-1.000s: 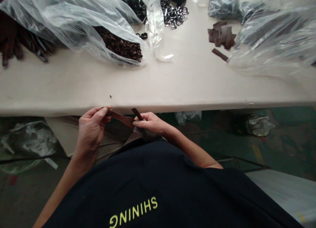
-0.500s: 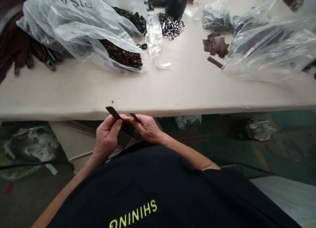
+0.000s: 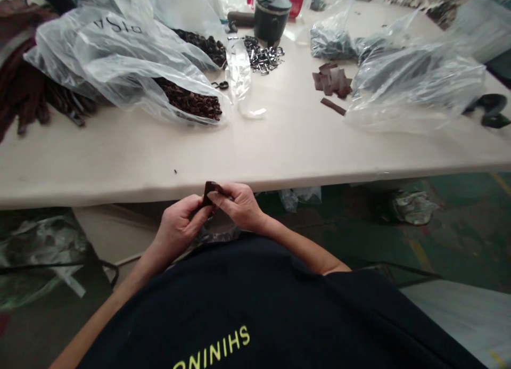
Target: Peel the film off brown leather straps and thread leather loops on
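hands have drawn together: left hand (image 3: 179, 228) and right hand (image 3: 235, 204) fingers pinch the brown strap (image 3: 208, 190), now seemingly folded short, below the tabletop (image 3: 279, 145) edge.

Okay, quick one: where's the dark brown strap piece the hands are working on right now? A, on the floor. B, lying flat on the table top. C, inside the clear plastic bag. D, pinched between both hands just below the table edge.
D: the left hand and right hand pinch the dark brown strap piece between their fingertips, in front of the table edge.
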`<state>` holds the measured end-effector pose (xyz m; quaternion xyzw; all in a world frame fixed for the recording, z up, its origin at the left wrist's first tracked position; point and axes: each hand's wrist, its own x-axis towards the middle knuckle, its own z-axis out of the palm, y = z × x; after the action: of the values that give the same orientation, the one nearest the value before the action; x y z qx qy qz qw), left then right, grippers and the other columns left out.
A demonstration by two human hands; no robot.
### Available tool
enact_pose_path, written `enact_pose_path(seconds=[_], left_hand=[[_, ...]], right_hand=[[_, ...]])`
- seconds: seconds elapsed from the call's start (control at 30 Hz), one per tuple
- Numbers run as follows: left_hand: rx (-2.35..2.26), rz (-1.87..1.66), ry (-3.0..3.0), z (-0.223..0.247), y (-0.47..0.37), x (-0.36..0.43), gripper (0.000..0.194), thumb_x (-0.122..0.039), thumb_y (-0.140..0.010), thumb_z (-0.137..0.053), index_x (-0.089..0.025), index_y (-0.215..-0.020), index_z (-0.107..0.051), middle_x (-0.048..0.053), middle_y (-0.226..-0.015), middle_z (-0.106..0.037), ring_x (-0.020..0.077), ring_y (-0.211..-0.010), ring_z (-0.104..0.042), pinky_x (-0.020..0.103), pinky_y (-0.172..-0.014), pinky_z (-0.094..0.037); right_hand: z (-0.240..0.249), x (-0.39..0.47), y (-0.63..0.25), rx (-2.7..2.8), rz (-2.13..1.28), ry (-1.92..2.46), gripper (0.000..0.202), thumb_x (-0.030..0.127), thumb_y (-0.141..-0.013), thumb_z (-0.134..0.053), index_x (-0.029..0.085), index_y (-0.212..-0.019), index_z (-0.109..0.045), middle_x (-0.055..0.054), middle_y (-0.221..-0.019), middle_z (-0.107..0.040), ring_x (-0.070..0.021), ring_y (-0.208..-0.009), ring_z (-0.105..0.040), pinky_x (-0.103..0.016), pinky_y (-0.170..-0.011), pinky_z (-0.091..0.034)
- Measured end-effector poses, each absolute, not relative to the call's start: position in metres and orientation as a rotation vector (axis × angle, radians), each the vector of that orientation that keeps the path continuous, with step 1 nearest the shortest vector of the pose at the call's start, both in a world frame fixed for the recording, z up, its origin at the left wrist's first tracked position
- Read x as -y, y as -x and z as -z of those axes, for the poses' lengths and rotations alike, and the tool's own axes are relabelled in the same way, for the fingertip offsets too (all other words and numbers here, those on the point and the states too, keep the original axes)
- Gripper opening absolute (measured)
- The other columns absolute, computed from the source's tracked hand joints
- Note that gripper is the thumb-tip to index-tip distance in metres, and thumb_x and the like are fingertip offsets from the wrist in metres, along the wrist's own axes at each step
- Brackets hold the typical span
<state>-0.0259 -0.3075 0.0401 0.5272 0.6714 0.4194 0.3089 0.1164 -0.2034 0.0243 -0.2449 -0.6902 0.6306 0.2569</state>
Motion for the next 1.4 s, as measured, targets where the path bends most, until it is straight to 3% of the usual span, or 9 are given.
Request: enact_pose_path(seconds=[0.17, 0.53, 0.63, 0.8, 0.97, 1.13, 1.4], left_hand=[[-1.703, -1.107, -1.296, -0.043, 0.024, 0.309, 0.018, -0.038, -0.084, -0.069, -0.022, -0.083, -0.077, 0.004, -0.08, -0.073, 0.022, -0.076, -0.064, 0.03, -0.073, -0.049], [-1.648, -1.012, -1.083, -0.031, 0.017, 0.326, 0.026, -0.045, -0.081, -0.071, -0.021, -0.083, -0.079, 0.004, -0.076, -0.075, 0.0216, -0.069, -0.065, 0.028, -0.066, -0.051], [-1.522, -1.06, -0.932, -0.03, 0.021, 0.322, 0.032, -0.049, -0.081, -0.073, -0.021, -0.095, -0.079, 0.007, -0.082, -0.076, 0.0236, -0.077, -0.068, 0.031, -0.073, -0.055], [-1.272, -1.134, -0.715, -0.029, 0.025, 0.304, 0.047, -0.055, -0.089, -0.058, -0.018, -0.112, -0.076, 0.012, -0.087, -0.076, 0.0244, -0.078, -0.07, 0.032, -0.071, -0.057], [-1.231, -1.174, -0.568, -0.022, 0.022, 0.291, 0.045, -0.053, -0.087, -0.057, -0.017, -0.105, -0.078, 0.011, -0.076, -0.075, 0.0242, -0.068, -0.069, 0.035, -0.069, -0.057], [-1.317, -1.155, -0.648, -0.014, 0.026, 0.289, 0.039, -0.051, -0.089, -0.06, -0.019, -0.105, -0.077, 0.008, -0.078, -0.075, 0.0225, -0.071, -0.069, 0.032, -0.071, -0.055], [-1.253, -1.288, -0.621, -0.022, 0.024, 0.28, 0.026, -0.035, -0.075, -0.066, -0.016, -0.088, -0.077, 0.008, -0.083, -0.074, 0.0247, -0.078, -0.067, 0.033, -0.072, -0.053]], right_hand=[[-0.031, 0.206, -0.115, 1.851, -1.626, 0.621, 0.038, 0.049, -0.09, -0.058, 0.019, -0.068, -0.054, 0.002, -0.064, -0.045, -0.0115, -0.063, -0.039, -0.027, -0.063, -0.034], [-0.028, 0.22, -0.116, 1.472, -2.088, 0.691, 0.033, 0.047, -0.084, -0.066, 0.019, -0.072, -0.054, 0.004, -0.063, -0.046, -0.0086, -0.058, -0.039, -0.023, -0.053, -0.033], [-0.022, 0.208, -0.11, 1.363, -2.104, 0.738, 0.036, 0.049, -0.082, -0.07, 0.019, -0.072, -0.053, 0.006, -0.058, -0.044, -0.0068, -0.052, -0.036, -0.022, -0.05, -0.032], [-0.019, 0.184, -0.099, 1.269, -2.088, 0.722, 0.041, 0.054, -0.08, -0.074, 0.019, -0.075, -0.053, 0.008, -0.055, -0.041, -0.0052, -0.048, -0.034, -0.021, -0.046, -0.031], [-0.021, 0.182, -0.101, 1.318, -2.044, 0.722, 0.038, 0.049, -0.081, -0.073, 0.019, -0.072, -0.053, 0.007, -0.059, -0.045, -0.0055, -0.05, -0.037, -0.021, -0.047, -0.034], [-0.024, 0.181, -0.103, 1.366, -2.021, 0.799, 0.034, 0.048, -0.079, -0.071, 0.018, -0.073, -0.055, 0.005, -0.062, -0.046, -0.0067, -0.056, -0.041, -0.021, -0.05, -0.038], [-0.029, 0.187, -0.102, 1.337, -2.075, 0.699, 0.043, 0.057, -0.079, -0.072, 0.022, -0.071, -0.049, 0.007, -0.057, -0.041, -0.0072, -0.049, -0.037, -0.022, -0.044, -0.038]])
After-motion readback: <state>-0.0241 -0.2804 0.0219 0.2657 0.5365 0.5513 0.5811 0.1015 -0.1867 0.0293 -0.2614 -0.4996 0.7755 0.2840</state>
